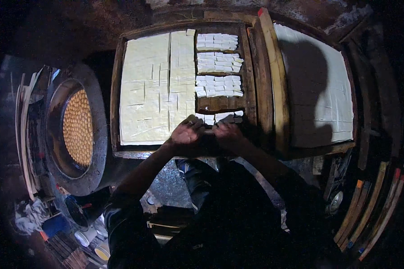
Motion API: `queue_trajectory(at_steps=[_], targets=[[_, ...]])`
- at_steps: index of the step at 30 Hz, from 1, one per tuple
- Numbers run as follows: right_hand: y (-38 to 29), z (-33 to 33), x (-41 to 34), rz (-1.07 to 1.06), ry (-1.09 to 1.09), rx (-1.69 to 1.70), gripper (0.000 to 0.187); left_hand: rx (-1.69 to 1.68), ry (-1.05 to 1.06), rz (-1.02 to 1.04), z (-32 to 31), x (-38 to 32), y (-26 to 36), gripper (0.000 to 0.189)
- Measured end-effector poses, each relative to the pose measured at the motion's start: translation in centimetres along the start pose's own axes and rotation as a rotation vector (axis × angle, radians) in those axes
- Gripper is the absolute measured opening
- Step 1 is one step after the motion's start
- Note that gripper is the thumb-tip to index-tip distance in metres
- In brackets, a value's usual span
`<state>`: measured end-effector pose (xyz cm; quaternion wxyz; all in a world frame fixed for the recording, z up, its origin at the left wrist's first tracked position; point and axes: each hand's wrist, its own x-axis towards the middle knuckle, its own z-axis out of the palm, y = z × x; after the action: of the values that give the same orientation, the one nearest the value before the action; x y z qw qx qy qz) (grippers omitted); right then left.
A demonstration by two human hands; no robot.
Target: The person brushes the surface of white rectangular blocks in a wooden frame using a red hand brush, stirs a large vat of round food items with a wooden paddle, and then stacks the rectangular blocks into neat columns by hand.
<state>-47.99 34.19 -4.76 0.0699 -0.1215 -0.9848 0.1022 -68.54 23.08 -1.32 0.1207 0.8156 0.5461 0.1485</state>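
My left hand [187, 131] and my right hand [229, 132] are side by side at the near edge of a wooden tray [219, 102]. Their curled fingers touch the nearest row of small white blocks [209, 119], which look like cut tofu. Whether either hand grips a block is hidden by the fingers and shadow. Beyond lie several separate groups of similar blocks [219, 85], set in rows on the tray's bare boards. Left of them spreads a large pale slab [144, 90], scored with cut lines. A small loose block [190, 32] rests at its far right corner.
A second framed slab [336, 101] lies at the right, partly in shadow, behind a long wooden bar [277, 77]. A wide round pan [101, 134] on the left holds many golden-brown round pieces [77, 129]. Wooden strips [367, 208] stand at lower right.
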Motion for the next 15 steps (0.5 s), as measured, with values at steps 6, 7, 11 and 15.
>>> queue_trajectory(at_steps=[6, 7, 11, 15], targets=[[-1.4, -0.6, 0.4, 0.044, -0.001, -0.109, 0.014, 0.128, -0.033, -0.031, 3.6, -0.9, -1.0, 0.032], [-1.4, -0.8, 0.4, 0.033, -0.016, -0.111, 0.013, 0.128, 0.017, -0.014, 3.6, -0.9, -0.9, 0.031], [-1.4, -0.8, 0.7, -0.008, 0.018, -0.028, 0.012, 0.065, 0.089, 0.011, 3.6, -0.7, -0.8, 0.027], [-1.1, -0.5, 0.7, 0.017, -0.020, -0.011, 0.011, -0.009, 0.119, -0.017, 3.5, -0.9, -1.0, 0.029]])
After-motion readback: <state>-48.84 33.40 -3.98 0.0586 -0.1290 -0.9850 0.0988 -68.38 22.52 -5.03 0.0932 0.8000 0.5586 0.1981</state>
